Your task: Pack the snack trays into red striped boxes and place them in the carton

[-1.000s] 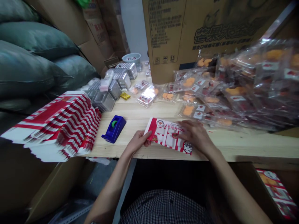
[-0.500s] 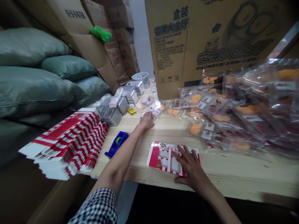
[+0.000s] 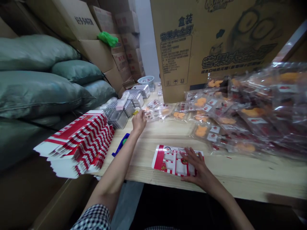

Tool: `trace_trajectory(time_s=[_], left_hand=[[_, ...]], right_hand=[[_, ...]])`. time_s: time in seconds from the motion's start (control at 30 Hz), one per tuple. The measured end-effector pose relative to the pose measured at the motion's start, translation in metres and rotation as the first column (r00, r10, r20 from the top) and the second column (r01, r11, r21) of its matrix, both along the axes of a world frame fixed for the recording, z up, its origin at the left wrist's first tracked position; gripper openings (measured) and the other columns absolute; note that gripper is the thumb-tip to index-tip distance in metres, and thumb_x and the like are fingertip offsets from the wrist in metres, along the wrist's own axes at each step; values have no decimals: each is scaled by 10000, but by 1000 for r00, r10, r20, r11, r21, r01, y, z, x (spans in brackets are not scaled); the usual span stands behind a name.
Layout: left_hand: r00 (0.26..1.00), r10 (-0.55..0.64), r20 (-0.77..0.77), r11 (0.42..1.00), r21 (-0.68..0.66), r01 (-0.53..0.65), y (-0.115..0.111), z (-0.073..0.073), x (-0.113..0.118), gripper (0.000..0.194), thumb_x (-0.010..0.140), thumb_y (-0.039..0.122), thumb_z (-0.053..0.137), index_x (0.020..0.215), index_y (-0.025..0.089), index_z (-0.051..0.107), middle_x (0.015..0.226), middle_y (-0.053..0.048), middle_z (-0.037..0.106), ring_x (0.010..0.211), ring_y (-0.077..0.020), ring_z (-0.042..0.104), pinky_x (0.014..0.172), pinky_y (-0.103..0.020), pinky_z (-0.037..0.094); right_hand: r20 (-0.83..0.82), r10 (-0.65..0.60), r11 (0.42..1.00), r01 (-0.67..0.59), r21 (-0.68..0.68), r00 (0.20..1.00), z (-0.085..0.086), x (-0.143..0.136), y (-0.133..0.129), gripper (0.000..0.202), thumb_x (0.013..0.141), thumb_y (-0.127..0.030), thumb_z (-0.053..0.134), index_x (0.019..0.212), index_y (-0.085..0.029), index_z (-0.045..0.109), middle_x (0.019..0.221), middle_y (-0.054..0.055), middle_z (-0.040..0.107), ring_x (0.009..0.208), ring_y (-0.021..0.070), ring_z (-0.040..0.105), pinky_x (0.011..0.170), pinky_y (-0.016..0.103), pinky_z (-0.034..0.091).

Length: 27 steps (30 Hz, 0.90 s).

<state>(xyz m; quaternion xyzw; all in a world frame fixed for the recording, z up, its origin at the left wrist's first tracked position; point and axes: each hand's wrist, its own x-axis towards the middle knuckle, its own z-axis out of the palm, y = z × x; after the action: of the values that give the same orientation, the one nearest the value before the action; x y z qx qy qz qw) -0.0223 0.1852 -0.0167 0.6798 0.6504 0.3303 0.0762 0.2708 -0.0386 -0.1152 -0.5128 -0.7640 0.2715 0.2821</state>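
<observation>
My left hand is closed at the left edge of some clear packets, with its fingertips on the nearest packet. Just behind it a yellow packet shows in part. Below the left hand lies a blue tape dispenser, partly covered by my forearm. My right hand rests with fingers spread on the right part of a flat red and white printed box that has clear windows.
Folded red and white cartons are stacked at the left, beside clear plastic cases. Bagged orange pieces heap up on the right. A large cardboard box stands behind. Green sacks and a bowl are farther back.
My left hand has moved left and closed at the clear packets, which have shifted slightly left. My right hand stays on the printed box. The view has shifted a little.
</observation>
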Motion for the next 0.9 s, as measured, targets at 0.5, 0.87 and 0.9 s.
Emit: trace_trajectory(time_s=[0.5,0.87,0.9], left_hand=[[209,-146,967,812,-4,584,-145,17,46,558,754,501,816,1184,204,621,1139,-90,748,989,-231,735,863,-355,580],[100,44,994,853,-89,514,-172,-2,46,483,744,286,856,1154,215,610,984,-38,778,861,-186,760,792,-305,616],[109,42,993,856,-92,508,-173,0,43,480,745,293,855,1151,214,610,985,-39,777,862,-188,760,785,-303,617]], right_hand=[[-900,-352,934,158,-321,255,92,-30,72,410,826,-477,739,1146,-234,654,1307,66,692,1248,268,639,955,424,617],[-842,-412,906,60,-418,350,94,-34,38,312,796,-491,788,977,-257,689,1119,20,771,1108,239,722,963,404,589],[-829,-385,917,65,-394,406,92,-29,38,360,818,-531,751,1054,-268,684,1161,29,760,1136,243,709,990,424,570]])
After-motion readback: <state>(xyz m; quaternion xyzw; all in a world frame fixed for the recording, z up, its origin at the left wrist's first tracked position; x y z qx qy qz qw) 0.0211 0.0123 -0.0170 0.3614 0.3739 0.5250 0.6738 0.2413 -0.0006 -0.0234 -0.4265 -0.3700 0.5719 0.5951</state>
